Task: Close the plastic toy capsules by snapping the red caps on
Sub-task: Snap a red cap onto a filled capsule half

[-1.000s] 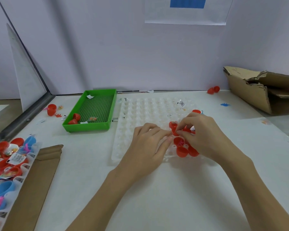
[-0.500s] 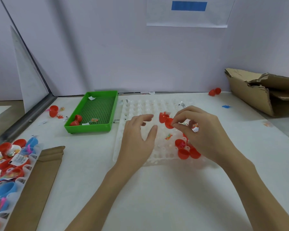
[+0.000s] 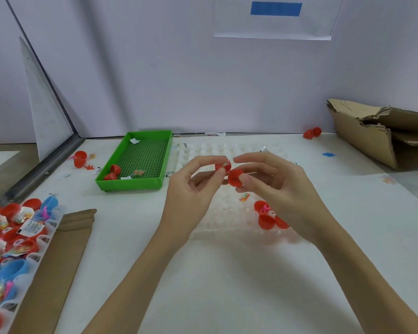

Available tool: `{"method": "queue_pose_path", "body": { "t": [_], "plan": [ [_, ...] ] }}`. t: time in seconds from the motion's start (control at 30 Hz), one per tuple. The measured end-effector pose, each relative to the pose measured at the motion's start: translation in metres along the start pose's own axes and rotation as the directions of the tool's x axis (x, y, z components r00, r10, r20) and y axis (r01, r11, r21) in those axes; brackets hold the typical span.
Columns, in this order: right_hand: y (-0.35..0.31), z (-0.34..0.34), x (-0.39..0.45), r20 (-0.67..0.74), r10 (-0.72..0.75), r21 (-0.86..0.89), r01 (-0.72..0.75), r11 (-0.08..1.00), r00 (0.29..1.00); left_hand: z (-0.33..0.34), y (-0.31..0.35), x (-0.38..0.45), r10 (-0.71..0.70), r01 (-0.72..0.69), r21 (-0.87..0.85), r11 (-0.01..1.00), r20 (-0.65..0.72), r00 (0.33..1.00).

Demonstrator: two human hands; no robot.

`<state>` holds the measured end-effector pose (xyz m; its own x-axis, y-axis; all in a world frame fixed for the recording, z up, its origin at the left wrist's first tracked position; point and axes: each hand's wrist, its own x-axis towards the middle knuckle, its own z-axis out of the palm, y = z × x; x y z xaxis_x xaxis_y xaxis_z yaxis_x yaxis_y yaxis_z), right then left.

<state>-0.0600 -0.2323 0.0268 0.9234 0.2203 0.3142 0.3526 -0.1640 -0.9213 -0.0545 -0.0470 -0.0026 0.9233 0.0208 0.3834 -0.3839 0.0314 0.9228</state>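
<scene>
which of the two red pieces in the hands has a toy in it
The red piece pinched by the left hand; something colourful shows inside it. The right hand holds a plain red cap.

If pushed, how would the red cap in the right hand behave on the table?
The red cap looks rounded and smooth, so it would probably roll or rock. The right hand pinches it with fingertips alone, so it is likely light. Its glossy plastic may be slippery.
</scene>
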Motion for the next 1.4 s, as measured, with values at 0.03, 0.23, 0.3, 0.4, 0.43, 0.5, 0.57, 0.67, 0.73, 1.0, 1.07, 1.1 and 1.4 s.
{"method": "queue_pose_path", "body": {
  "t": [0.03,0.23,0.3,0.4,0.43,0.5,0.57,0.67,0.73,1.0,1.07,1.1,1.4],
  "plan": [
    [0.0,0.001,0.0,-0.032,0.018,0.031,-0.017,0.999,0.999,0.0,0.001,0.0,0.009,-0.009,-0.016,1.0,0.001,1.0],
    [0.003,0.011,0.001,-0.171,0.144,0.097,-0.129,0.987,0.975,0.001,-0.001,-0.001,0.141,-0.142,0.037,0.989,0.027,0.99],
    [0.003,0.014,0.002,-0.198,0.175,0.12,-0.154,0.981,0.964,0.001,-0.002,-0.001,0.163,-0.164,0.023,0.986,0.053,0.985],
    [0.006,0.015,0.003,-0.21,0.207,0.155,-0.176,0.972,0.956,0.002,-0.003,-0.001,0.192,-0.195,0.031,0.98,0.077,0.978],
    [0.006,0.016,0.002,-0.201,0.219,0.185,-0.182,0.966,0.955,0.002,-0.003,-0.002,0.193,-0.196,0.036,0.98,0.075,0.978],
    [0.007,0.018,0.001,-0.174,0.25,0.263,-0.2,0.944,0.952,0.004,-0.002,-0.002,0.169,-0.17,0.026,0.985,0.044,0.985],
    [0.008,0.019,0.001,-0.138,0.273,0.321,-0.218,0.922,0.952,0.005,-0.002,-0.002,0.143,-0.143,0.007,0.99,0.008,0.99],
    [0.01,0.022,0.0,-0.067,0.288,0.43,-0.233,0.873,0.955,0.007,-0.002,-0.002,0.126,-0.126,0.045,0.991,-0.004,0.992],
    [0.011,0.025,0.0,-0.035,0.308,0.494,-0.251,0.832,0.951,0.007,-0.003,-0.003,0.142,-0.14,0.087,0.986,-0.015,0.99],
    [0.015,0.024,0.001,0.053,0.382,0.609,-0.333,0.72,0.923,-0.002,0.0,-0.003,0.148,-0.168,0.175,0.97,0.123,0.981],
    [0.015,0.022,0.001,0.058,0.39,0.62,-0.34,0.708,0.919,-0.005,0.001,-0.004,0.147,-0.185,0.189,0.964,0.199,0.969],
    [0.015,0.021,0.001,0.054,0.391,0.622,-0.337,0.707,0.919,-0.006,0.001,-0.004,0.159,-0.206,0.207,0.957,0.221,0.962],
    [0.01,0.02,0.002,-0.012,0.351,0.555,-0.286,0.781,0.936,-0.002,0.003,-0.001,0.153,-0.178,0.194,0.965,0.137,0.979]
  ]
}}
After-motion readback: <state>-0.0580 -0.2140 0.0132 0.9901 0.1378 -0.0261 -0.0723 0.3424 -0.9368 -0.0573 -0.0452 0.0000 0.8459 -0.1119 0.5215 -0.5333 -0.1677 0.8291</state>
